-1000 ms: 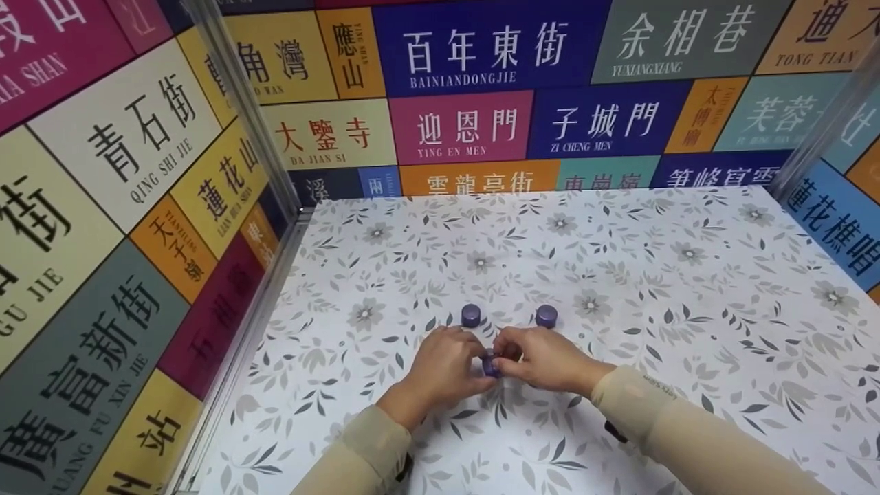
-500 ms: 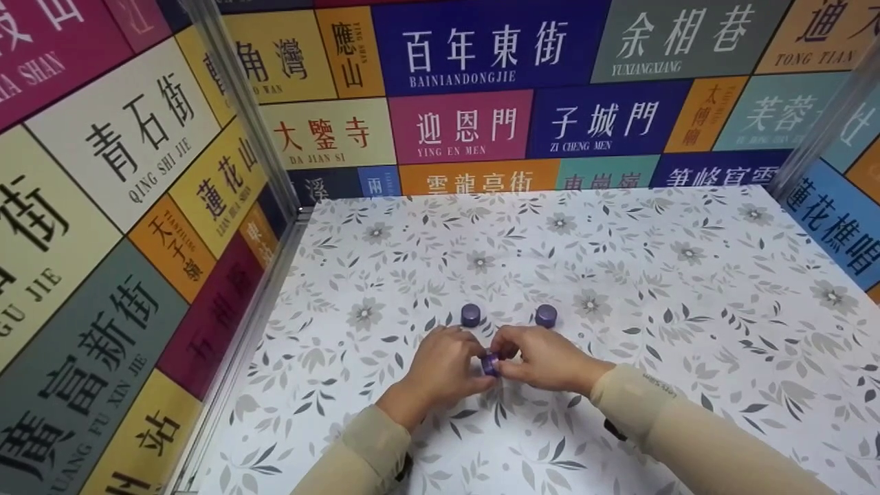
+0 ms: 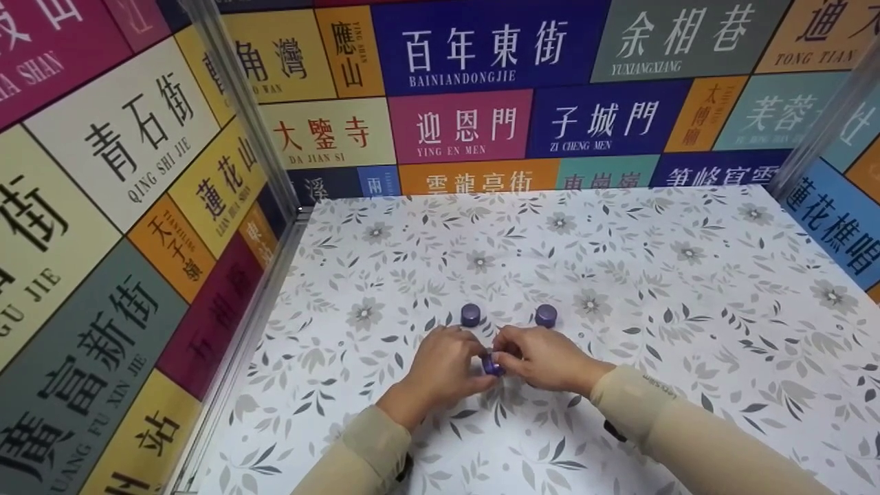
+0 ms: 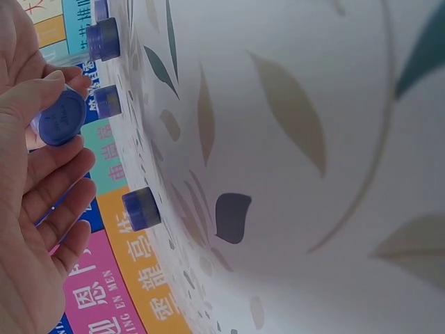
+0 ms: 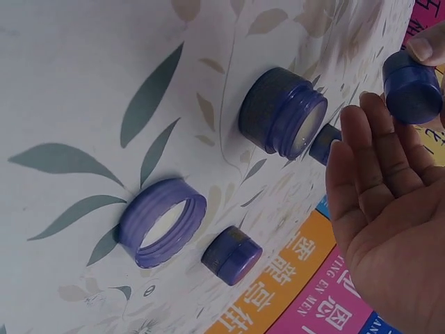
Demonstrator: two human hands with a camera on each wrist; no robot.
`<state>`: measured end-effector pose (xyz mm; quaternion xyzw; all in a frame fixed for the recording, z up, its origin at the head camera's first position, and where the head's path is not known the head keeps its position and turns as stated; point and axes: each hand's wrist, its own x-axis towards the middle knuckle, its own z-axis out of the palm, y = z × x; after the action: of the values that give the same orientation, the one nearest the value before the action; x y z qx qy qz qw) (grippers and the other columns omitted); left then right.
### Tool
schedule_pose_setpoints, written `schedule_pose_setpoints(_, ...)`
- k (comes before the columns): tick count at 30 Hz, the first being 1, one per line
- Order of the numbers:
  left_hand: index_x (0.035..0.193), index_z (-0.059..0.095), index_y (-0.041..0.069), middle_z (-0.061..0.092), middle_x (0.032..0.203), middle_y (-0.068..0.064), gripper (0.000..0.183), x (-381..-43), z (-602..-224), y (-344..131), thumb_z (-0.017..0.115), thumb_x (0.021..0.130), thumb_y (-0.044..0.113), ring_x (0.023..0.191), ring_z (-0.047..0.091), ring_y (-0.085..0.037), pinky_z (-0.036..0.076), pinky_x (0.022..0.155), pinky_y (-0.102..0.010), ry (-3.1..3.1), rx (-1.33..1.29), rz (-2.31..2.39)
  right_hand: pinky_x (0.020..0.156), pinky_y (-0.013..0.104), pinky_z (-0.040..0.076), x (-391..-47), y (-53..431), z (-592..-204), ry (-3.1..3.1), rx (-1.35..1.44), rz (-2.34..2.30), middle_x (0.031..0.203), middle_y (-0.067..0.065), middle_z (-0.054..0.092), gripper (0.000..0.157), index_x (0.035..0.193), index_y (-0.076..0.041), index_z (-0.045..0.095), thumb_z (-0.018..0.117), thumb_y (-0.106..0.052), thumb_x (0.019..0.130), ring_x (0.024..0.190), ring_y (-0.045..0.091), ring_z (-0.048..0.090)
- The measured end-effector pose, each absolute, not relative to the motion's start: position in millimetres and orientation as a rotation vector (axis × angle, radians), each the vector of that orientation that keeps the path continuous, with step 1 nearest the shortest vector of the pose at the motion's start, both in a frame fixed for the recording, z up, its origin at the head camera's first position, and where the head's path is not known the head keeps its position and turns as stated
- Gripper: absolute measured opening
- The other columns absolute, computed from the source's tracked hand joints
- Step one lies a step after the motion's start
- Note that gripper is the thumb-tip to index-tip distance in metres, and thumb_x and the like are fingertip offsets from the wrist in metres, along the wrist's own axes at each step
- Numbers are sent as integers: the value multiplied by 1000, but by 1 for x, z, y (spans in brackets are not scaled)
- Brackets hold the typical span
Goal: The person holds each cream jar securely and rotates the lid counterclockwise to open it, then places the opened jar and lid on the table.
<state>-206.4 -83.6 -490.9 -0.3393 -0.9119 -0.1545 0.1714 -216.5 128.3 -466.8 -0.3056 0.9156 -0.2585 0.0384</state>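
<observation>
Low over the table, my left hand (image 3: 440, 364) and right hand (image 3: 550, 361) meet at a small purple jar (image 3: 491, 366). In the left wrist view the left thumb and fingers hold this jar (image 4: 62, 120) with a round, marked end facing the camera. The right fingers pinch it from the other side, as the head view shows. Two more purple jars, the left one (image 3: 470, 315) and the right one (image 3: 546, 315), stand just beyond the hands. In the right wrist view an uncapped jar (image 5: 268, 111) shows its screw thread, near a loose ring-like lid (image 5: 128, 233).
The table (image 3: 653, 426) has a white cover with grey leaves and flowers. Panels with printed street names (image 3: 481, 55) rise along the back and both sides. A metal post (image 3: 240, 103) stands at the back left corner.
The right hand's fingers shift slightly on the held jar, and the jar's angle differs a little. Both arms and the two farther jars stay in place.
</observation>
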Motion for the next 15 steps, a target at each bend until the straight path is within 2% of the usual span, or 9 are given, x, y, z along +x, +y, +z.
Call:
schedule_pose_setpoints(10,88,80,20,69,83,8,35,-207,-491,-85,80,74,51,80,62,-14,48,77,-33,-2607,-956,-435,77,32,51,-217,128,-468,2711,-984,-911,87,-16,65,13,102,-21,66,70,-27,92,80,4,62)
schedule_pose_setpoints(15,90,80,19,69,84,8,36,-206,-490,-85,79,75,52,80,62,-15,47,77,-34,-2627,-948,-413,75,32,51,-218,129,-468,2672,-984,-951,87,-15,64,15,103,-19,66,72,-25,91,80,5,62)
